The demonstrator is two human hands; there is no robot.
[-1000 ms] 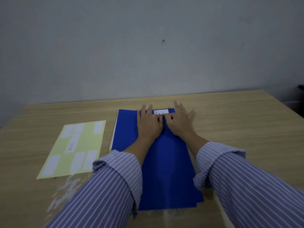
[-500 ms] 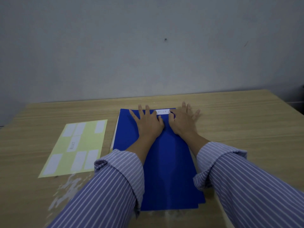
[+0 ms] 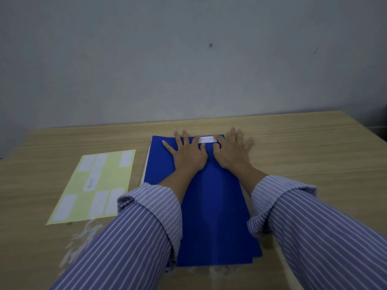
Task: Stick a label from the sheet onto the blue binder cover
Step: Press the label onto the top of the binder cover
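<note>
The blue binder [image 3: 211,206] lies flat on the wooden table in front of me. A small white label [image 3: 207,139] with handwriting sits on its cover near the far edge. My left hand [image 3: 188,153] lies flat on the cover with spread fingers, its index finger at the label's left end. My right hand [image 3: 232,152] lies flat too, fingers spread, with the thumb side at the label's right end. The yellow label sheet [image 3: 98,185] rests to the left of the binder and carries several white labels, one with writing.
The wooden table [image 3: 314,153] stretches to both sides, with a grey wall close behind it. A pale scuffed patch [image 3: 81,243] marks the table surface near the sheet's near corner. The table's right edge drops off at far right.
Both hands have slid apart along the label, the left going left and the right going right, so more of the label shows between them.
</note>
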